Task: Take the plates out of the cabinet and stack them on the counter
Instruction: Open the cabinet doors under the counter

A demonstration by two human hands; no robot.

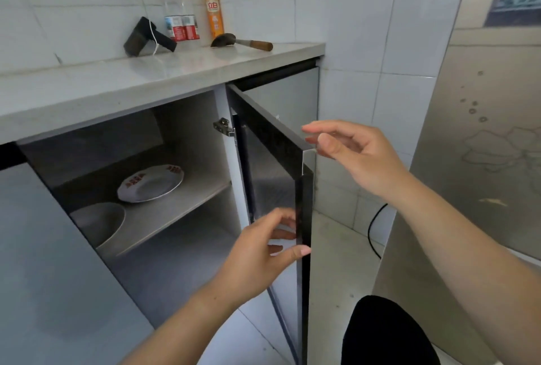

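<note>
The cabinet under the counter stands open. On its middle shelf lies a white plate with red markings, and a plain white plate sits nearer the shelf's front left edge. The dark cabinet door is swung out toward me. My left hand has its fingers around the door's front edge, thumb on the near side. My right hand hovers just beside the door's top corner, fingers spread and holding nothing.
On the counter stand two water bottles, an orange spray bottle, a black hair dryer and a wooden-handled spatula. A steel fridge rises at the right. A black cable runs along the floor.
</note>
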